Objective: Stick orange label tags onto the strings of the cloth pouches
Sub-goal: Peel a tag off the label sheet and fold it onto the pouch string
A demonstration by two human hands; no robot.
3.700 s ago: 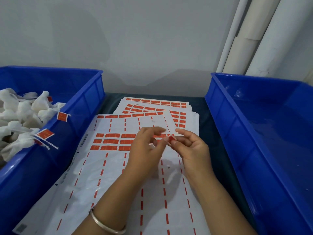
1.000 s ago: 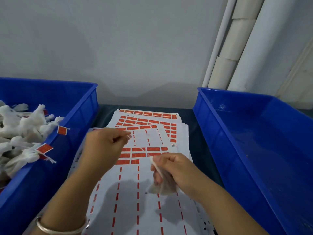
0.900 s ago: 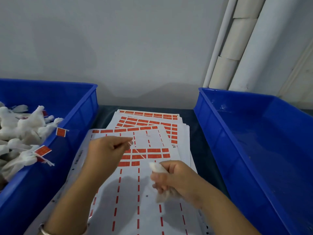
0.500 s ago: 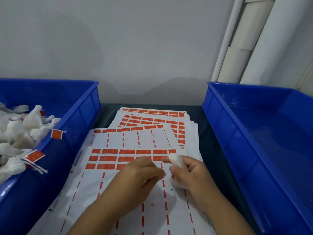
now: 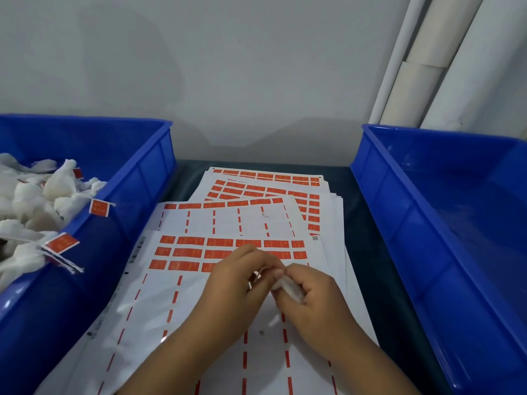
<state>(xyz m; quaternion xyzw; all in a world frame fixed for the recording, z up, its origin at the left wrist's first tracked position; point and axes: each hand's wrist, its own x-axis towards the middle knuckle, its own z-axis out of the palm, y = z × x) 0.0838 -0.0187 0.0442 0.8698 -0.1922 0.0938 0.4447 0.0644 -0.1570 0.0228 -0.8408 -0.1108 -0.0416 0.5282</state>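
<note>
**Head view: both hands meet over the label sheets, a cloth pouch in the right**

Head view, centre of the table (image 5: 368,252): the right hand (image 5: 316,300) curls its fingers (image 5: 309,276) round a small white cloth pouch (image 5: 289,287), which shows between thumb and forefinger at about 9 o'clock of that hand. The left hand (image 5: 236,283) comes in from 7 o'clock, its fingertips (image 5: 271,263) pressed together and meeting the right hand at the pouch's top; what they pinch is too small and blurred to tell.

Both hands hover over the top label sheet (image 5: 182,295), whose far rows carry orange label tags (image 5: 188,249) while the near part shows only dashed orange lines. More sheets (image 5: 265,192) fan out beneath it toward 12 o'clock.

At 9 o'clock stands the left blue bin (image 5: 148,178), heaped with white tagged pouches (image 5: 34,201); two orange tags on strings hang over its inner rim (image 5: 99,208). At 3 o'clock stands the right blue bin (image 5: 399,212). White pipes (image 5: 422,69) run up the wall at 1 o'clock.
</note>
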